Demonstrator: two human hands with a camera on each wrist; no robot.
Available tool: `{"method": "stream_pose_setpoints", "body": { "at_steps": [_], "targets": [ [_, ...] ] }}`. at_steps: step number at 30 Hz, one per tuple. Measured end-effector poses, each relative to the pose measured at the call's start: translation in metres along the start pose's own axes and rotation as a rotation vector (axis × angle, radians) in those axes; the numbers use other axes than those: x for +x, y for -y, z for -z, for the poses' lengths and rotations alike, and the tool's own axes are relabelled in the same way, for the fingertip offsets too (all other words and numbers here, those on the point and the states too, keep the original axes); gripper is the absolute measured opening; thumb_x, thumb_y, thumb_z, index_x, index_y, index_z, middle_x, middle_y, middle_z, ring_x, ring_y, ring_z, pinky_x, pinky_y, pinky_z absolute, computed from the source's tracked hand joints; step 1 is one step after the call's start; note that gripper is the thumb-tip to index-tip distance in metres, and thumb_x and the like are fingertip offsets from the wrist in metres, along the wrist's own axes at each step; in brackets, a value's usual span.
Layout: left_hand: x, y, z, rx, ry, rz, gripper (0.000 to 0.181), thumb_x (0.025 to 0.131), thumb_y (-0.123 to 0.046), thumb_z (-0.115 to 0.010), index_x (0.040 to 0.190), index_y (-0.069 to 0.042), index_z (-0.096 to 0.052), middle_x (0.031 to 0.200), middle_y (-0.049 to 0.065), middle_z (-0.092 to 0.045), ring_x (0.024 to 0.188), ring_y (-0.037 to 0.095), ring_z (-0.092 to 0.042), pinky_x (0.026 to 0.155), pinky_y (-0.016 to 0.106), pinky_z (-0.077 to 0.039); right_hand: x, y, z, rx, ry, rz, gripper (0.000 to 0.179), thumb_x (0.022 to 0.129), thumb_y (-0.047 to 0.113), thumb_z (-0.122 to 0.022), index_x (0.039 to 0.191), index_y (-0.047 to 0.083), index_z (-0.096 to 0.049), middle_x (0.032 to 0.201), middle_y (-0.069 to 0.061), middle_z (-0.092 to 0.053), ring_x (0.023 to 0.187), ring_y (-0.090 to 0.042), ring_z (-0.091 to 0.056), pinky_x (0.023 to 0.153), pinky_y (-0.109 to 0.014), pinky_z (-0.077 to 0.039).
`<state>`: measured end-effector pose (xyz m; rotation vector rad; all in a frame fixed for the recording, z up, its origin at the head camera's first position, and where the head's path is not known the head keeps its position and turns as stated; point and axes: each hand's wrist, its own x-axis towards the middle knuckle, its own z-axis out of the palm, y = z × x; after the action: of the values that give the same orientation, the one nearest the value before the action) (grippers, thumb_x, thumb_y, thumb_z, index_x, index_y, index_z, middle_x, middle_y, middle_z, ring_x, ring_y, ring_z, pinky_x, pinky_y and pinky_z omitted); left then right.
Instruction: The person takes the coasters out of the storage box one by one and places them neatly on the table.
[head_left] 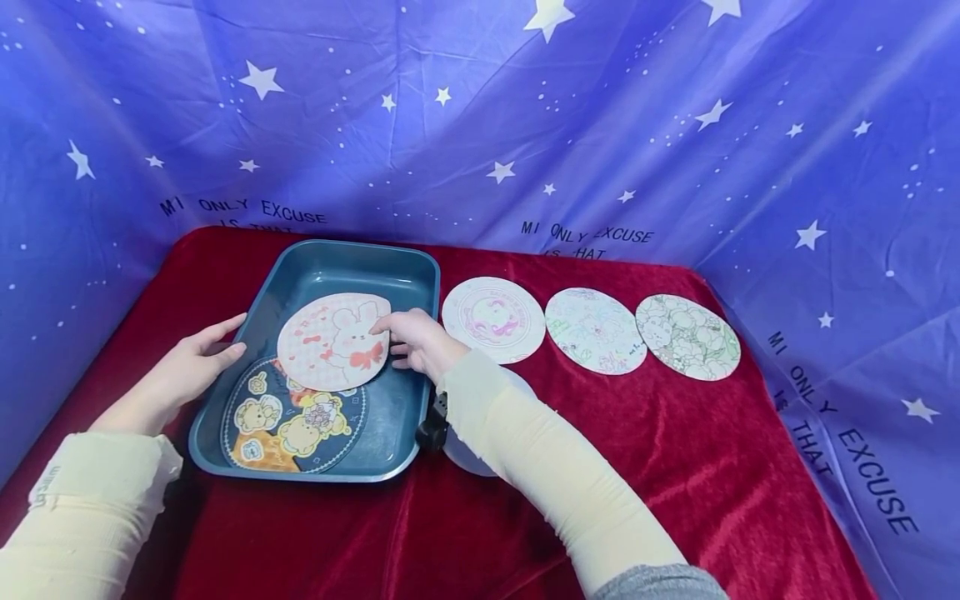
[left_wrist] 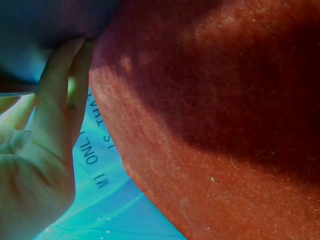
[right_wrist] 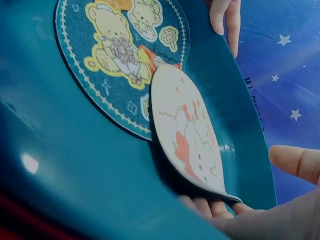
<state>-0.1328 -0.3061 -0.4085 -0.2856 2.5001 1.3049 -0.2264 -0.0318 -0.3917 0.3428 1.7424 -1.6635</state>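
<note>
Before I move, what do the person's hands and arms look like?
The left hand and right hand are bare. Both sleeves are pale cream, the left cuff bearing small lettering; grey fabric borders the right sleeve. A black device shows beside the right cuff.

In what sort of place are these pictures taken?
Probably a makeshift filming booth: blue star-printed fabric curtains enclose three sides of a red velvet-covered table, which bears a teal rectangular tray.

The tray's (head_left: 352, 271) far end offers room; its raised rim (head_left: 300, 477) blocks sideways.
</note>
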Motion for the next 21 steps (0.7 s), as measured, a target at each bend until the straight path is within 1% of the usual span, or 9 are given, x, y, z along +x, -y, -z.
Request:
{"method": "stream_pose_setpoints", "body": {
  "at_steps": [2,4,6,11,12,14,15,18,21],
  "targets": [
    [0.0002,-0.0002,0.0004,0.002,-0.002,0.000,0.069,0.106,-0.041,-0.037,0.159,-0.014,-0.002,0.147,0.041,-0.031,0.124,0.057,-0.047,0.101,0.067,-0.041,0.0007,0.0020,0.0004,0.014,0.004,0.005,0.050,0.089,0.007,-0.064,0.134,0.004,-0.043,0.124,-0.017,-0.057,0.115,-0.033,-0.056,0.107,-0.048,-0.047],
    [0.0002,-0.0003,0.0008,0.003,-0.002,0.001,0.069,0.106,-0.040,-0.037,0.159,-0.014,-0.002,0.147,0.041,-0.031,0.124,0.057,-0.047,0.101,0.067,-0.041,0.0021,0.0035,0.0005,0.039,0.013,0.009,0.041,0.090,0.005,-0.062,0.128,0.003,-0.046,0.118,-0.016,-0.059,0.110,-0.032,-0.059,0.104,-0.047,-0.050],
    [0.0000,-0.0001,0.0009,0.002,-0.004,0.000,0.068,0.106,-0.039,-0.037,0.159,-0.013,-0.002,0.146,0.041,-0.032,0.123,0.056,-0.048,0.101,0.066,-0.042,0.0033,0.0041,0.0000,0.067,0.025,0.007,0.038,0.091,0.003,-0.060,0.127,0.002,-0.047,0.118,-0.017,-0.059,0.108,-0.032,-0.060,0.103,-0.047,-0.051],
    [-0.0007,0.0000,0.0008,-0.003,-0.002,-0.004,0.070,0.106,-0.041,-0.039,0.159,-0.013,-0.003,0.145,0.041,-0.034,0.121,0.054,-0.050,0.101,0.066,-0.043,0.0061,0.0041,-0.0005,0.104,0.025,-0.005,0.044,0.091,0.000,-0.059,0.132,0.001,-0.044,0.124,-0.020,-0.058,0.105,-0.031,-0.059,0.103,-0.046,-0.051],
    [-0.0008,-0.0001,0.0007,-0.003,0.000,-0.003,0.070,0.106,-0.041,-0.039,0.159,-0.014,-0.003,0.145,0.040,-0.035,0.121,0.054,-0.051,0.101,0.066,-0.043,0.0065,0.0042,-0.0005,0.108,0.023,-0.005,0.045,0.091,-0.001,-0.059,0.132,0.002,-0.043,0.123,-0.020,-0.057,0.106,-0.032,-0.060,0.103,-0.046,-0.051],
    [-0.0008,0.0000,0.0004,-0.003,0.002,-0.006,0.071,0.105,-0.042,-0.039,0.159,-0.014,-0.003,0.145,0.040,-0.035,0.121,0.054,-0.051,0.101,0.066,-0.043,0.0064,0.0048,-0.0004,0.115,0.023,-0.001,0.049,0.091,-0.001,-0.058,0.137,0.002,-0.040,0.128,-0.022,-0.057,0.113,-0.035,-0.060,0.103,-0.048,-0.050],
    [-0.0007,0.0001,0.0003,-0.005,0.002,-0.008,0.071,0.105,-0.042,-0.039,0.159,-0.014,-0.003,0.145,0.040,-0.035,0.121,0.054,-0.051,0.101,0.066,-0.043,0.0062,0.0050,-0.0003,0.118,0.025,0.000,0.053,0.091,0.000,-0.058,0.140,0.003,-0.037,0.131,-0.022,-0.055,0.118,-0.037,-0.059,0.104,-0.051,-0.049],
    [-0.0007,0.0005,0.0002,-0.005,0.004,-0.007,0.071,0.105,-0.043,-0.039,0.159,-0.014,-0.003,0.144,0.040,-0.036,0.120,0.053,-0.051,0.101,0.066,-0.043,0.0048,0.0061,-0.0005,0.124,0.044,-0.001,0.069,0.092,0.000,-0.056,0.152,0.006,-0.022,0.145,-0.024,-0.044,0.131,-0.042,-0.049,0.108,-0.058,-0.043],
    [-0.0003,0.0007,0.0000,-0.005,0.002,-0.004,0.071,0.105,-0.043,-0.039,0.159,-0.014,-0.003,0.144,0.040,-0.036,0.121,0.053,-0.051,0.100,0.066,-0.043,0.0036,0.0071,-0.0016,0.140,0.056,-0.005,0.078,0.093,0.001,-0.055,0.157,0.009,-0.011,0.154,-0.024,-0.031,0.136,-0.045,-0.042,0.108,-0.063,-0.039]
  ]
}}
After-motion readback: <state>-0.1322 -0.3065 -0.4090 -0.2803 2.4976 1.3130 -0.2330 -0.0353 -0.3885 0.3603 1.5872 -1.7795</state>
